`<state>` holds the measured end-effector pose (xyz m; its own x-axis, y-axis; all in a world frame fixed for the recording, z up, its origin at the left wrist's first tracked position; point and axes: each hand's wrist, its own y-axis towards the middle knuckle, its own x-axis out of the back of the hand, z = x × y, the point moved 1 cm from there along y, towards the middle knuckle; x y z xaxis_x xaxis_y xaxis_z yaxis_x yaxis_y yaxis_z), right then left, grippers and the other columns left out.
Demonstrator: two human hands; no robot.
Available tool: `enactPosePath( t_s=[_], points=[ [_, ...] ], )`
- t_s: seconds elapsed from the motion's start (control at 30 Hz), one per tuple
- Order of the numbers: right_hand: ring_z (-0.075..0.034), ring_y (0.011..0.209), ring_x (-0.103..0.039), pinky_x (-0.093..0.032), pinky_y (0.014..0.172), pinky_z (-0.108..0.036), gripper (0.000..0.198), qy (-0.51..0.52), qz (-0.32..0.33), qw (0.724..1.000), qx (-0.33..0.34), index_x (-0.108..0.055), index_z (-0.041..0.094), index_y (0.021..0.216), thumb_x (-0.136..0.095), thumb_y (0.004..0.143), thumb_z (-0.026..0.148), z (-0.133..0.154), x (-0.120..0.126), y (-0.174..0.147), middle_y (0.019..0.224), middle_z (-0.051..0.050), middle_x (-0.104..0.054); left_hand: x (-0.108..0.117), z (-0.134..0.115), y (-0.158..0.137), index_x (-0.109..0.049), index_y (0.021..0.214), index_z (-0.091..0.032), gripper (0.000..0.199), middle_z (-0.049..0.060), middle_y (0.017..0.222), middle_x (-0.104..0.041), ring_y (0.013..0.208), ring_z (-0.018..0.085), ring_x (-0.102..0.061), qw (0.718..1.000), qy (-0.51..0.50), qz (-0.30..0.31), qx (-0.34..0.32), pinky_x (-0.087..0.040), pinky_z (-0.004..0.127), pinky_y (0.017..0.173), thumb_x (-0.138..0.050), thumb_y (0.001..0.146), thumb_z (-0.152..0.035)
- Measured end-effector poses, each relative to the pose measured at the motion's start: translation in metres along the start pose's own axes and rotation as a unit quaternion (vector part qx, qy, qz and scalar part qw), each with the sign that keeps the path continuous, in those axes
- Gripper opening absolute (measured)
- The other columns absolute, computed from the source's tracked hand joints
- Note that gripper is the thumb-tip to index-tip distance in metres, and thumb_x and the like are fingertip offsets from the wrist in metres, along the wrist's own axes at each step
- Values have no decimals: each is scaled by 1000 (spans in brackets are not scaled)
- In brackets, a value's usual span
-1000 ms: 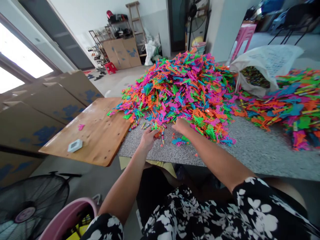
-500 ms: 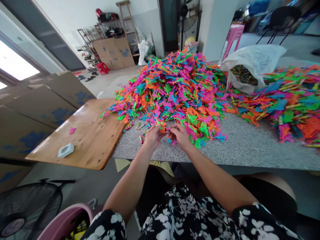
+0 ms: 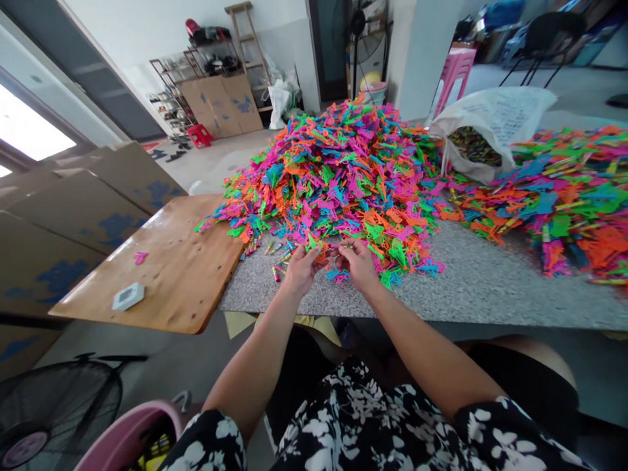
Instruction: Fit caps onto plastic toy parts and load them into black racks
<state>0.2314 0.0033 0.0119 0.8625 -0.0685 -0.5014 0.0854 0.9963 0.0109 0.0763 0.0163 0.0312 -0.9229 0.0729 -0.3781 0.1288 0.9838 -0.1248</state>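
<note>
My left hand (image 3: 300, 269) is closed, thumb and fingers pinched on a small orange plastic toy gun (image 3: 320, 254). Close to its right, my right hand (image 3: 360, 267) is also pinched closed at the end of a thin small piece, too small to make out clearly. The two hands nearly meet over the front of a big heap of toy guns (image 3: 338, 170) in pink, orange, green and blue. Beside my left hand, several small printed tubes (image 3: 277, 269) lie on the grey speckled table (image 3: 471, 288).
A white sack (image 3: 524, 111) of small tubes lies tipped open, next to a second heap (image 3: 579, 196). A wooden board (image 3: 186, 261) at left bears a white device (image 3: 128, 297) and a pink piece (image 3: 140, 258). A pink tub (image 3: 132, 425) and a fan (image 3: 53, 412) stand below.
My right hand's fingers have lifted and shifted slightly at the thin piece. My left hand stays in nearly the same place with the orange toy gun. The view has moved slightly.
</note>
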Motion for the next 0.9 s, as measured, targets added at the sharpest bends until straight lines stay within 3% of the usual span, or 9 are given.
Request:
enactPosePath(
  t_s=[0.23, 0.43, 0.63, 0.77, 0.9],
  points=[
    [-11, 46, -57, -44, 42, -22, 39, 54, -16, 998, -40, -58, 23, 89, -80, 76, 52, -9, -4, -4, 71, 0, -74, 0, 1, 0, -68, 105, -19, 46, 4, 101, -79, 92, 21, -77, 1000, -2, -1, -13, -61, 34, 83, -93, 72, -40],
    [-10, 46, -56, -44, 42, -21, 39, 46, 3, 998, -36, -59, 23, 88, -83, 74, 51, -15, -7, -10, 70, 1, -73, 3, 5, 1, -65, 107, -20, 48, 4, 99, -77, 88, 20, -76, 999, -3, -27, -26, -59, 35, 83, -92, 73, -40],
    [-10, 39, -47, -40, 36, -23, 34, -74, 45, 995, -43, -59, 23, 85, -77, 81, 52, -15, 0, -15, 61, 6, -63, 3, 18, -2, -61, 102, -22, 45, 0, 95, -75, 79, 14, -70, 993, -3, -96, -74, -58, 29, 76, -91, 74, -41],
    [-11, 38, -48, -40, 35, -23, 31, -202, 92, 974, -41, -58, 24, 85, -74, 86, 51, -14, 12, -17, 58, 7, -60, 1, 27, -5, -62, 101, -21, 48, 0, 91, -75, 75, 14, -69, 995, 9, -86, -45, -59, 29, 73, -92, 71, -44],
    [-11, 39, -48, -42, 36, -23, 32, -254, 137, 952, -102, -57, 24, 85, -74, 87, 51, -10, 28, -16, 59, 5, -63, 0, 35, -2, -64, 98, -21, 49, 2, 90, -75, 76, 16, -70, 998, 48, -50, 7, -59, 30, 70, -92, 70, -51]
  ],
)
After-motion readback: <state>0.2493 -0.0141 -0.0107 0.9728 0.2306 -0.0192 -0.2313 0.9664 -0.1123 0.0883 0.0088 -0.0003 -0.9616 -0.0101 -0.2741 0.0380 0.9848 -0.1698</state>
